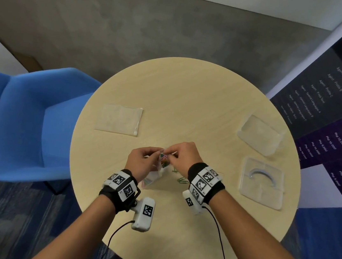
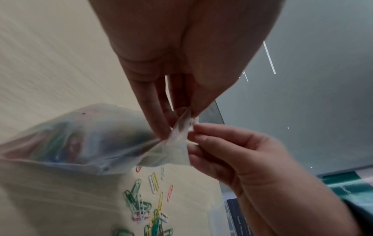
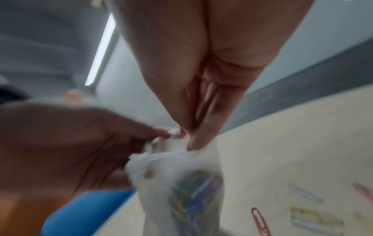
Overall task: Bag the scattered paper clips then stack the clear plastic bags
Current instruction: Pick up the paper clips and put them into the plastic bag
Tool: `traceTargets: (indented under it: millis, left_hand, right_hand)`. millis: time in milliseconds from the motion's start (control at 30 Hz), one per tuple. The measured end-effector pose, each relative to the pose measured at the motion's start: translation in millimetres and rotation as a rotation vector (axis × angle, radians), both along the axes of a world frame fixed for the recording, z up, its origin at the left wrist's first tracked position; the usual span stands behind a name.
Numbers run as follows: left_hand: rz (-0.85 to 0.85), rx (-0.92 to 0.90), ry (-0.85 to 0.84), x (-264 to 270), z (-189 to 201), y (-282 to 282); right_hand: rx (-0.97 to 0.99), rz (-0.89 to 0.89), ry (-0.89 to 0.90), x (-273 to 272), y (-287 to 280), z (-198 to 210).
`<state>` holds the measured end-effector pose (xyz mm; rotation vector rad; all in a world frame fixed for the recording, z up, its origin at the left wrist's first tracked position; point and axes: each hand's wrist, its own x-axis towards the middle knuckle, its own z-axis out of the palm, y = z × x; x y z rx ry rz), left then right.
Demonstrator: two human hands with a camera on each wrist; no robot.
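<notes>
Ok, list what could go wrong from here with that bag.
1. Both the left hand and the right hand pinch only the top corner of the bag; the clips inside may spill if the grip slips.
2. Loose paper clips lie on the table under the bag; a swing could scatter them.

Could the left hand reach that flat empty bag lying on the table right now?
Probably not yet: the left hand pinches the clip-filled bag. The path to the flat bag looks unobstructed.
</notes>
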<state>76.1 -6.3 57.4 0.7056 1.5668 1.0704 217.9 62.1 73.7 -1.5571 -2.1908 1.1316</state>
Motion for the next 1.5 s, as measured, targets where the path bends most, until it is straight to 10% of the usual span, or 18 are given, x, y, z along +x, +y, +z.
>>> traceTargets:
  millis: [100, 167, 267, 533, 800, 1233, 1367, 1500]
  left_hand:
    - [0.038, -0.002, 0.005, -11.7, 0.6, -3.3]
    - [0.063, -0.002, -0.007, -19.8, 2.0, -6.6]
    - [0.106, -0.003, -0.017, -30.0, 3.6, -10.1]
    - [0.162, -0.008, -0.034, -38.9, -2.0, -18.7]
    - [0.164, -0.031, -0.058, -32.2, -6.7, -15.0]
    - [0.102, -0.062, -0.055, -13.6, 4.3, -11.6]
    - [0.081, -0.069, -0.112, -3.6, 8.4, -8.6]
    - [0.046, -0.059, -0.086, 5.0, 8.1, -5.8]
  right_hand:
    - [0.031, -0.299, 0.134, 22.2, 17.5, -13.7]
    - [0.003, -0.316, -0.127, 36.0, 29.5, -39.3]
    - [-0.108, -0.193, -0.512, 30.1, 24.5, -79.5]
    - [0.055, 0.275, -0.623, -15.8, -9.0, -100.7]
    - [0.216, 0.605, -0.836, 72.5, -23.6, -95.9]
    - [0.173, 0.178, -0.413, 91.1, -4.2, -78.9]
    - [-0.223, -0.479, 0.165, 79.9, 1.4, -53.8]
    - [-0.630, -0.598, 0.829, 40.1, -6.7, -20.7]
